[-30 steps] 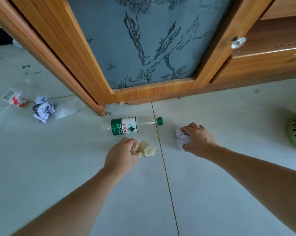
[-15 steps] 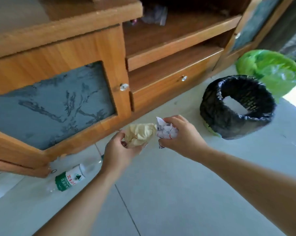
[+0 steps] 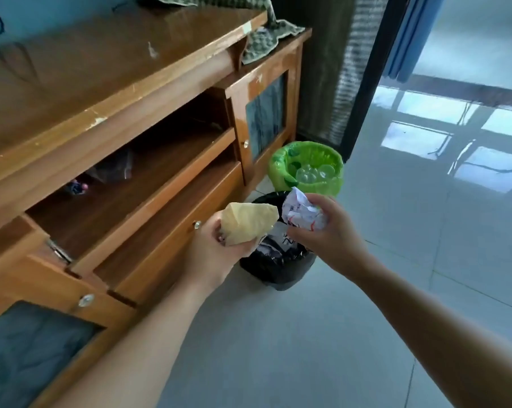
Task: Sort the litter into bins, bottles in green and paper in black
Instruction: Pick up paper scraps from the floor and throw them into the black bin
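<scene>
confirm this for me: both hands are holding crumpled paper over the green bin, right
Not quite. The head view shows the left hand with tan paper and the right hand with white paper over the black bin; the green bin sits beyond it.

A crumpled yellowish paper wad [image 3: 247,222] and a crumpled white printed paper ball [image 3: 303,212] are held above the near black-lined bin [image 3: 274,267], which contains paper. Just beyond stands the green-lined bin [image 3: 307,167], clear bottles inside.

I see a wooden cabinet [image 3: 137,119] with glass doors on the left, a green cloth [image 3: 266,39] on top, and glossy floor tiles [image 3: 396,231] reflecting window light.
</scene>
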